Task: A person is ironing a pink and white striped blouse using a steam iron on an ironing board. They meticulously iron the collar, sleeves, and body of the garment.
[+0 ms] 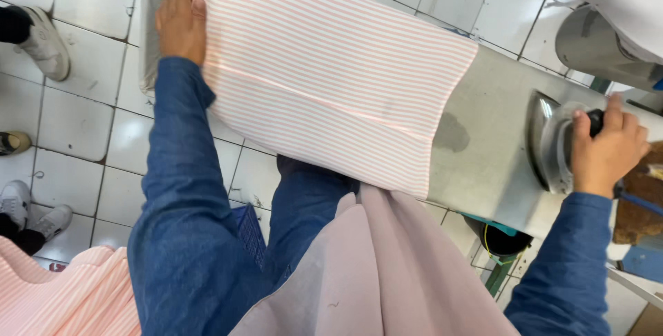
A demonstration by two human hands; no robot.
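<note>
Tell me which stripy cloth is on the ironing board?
The pink-and-white striped cloth pulled over the ironing board, gripped by the left hand. The other striped cloth lies bunched low at the left.

Blue denim sleeves [181, 191], jeans, pale pink apron [373, 274].

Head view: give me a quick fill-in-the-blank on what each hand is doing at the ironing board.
1. The right hand grips the handle of the ____.
2. The left hand holds the far edge of the pink-and-white ____ fabric.
3. The fabric is pulled over the end of the grey ironing ____.
4. Both sleeves are ____ denim.

Missing words: iron; striped; board; blue
</note>
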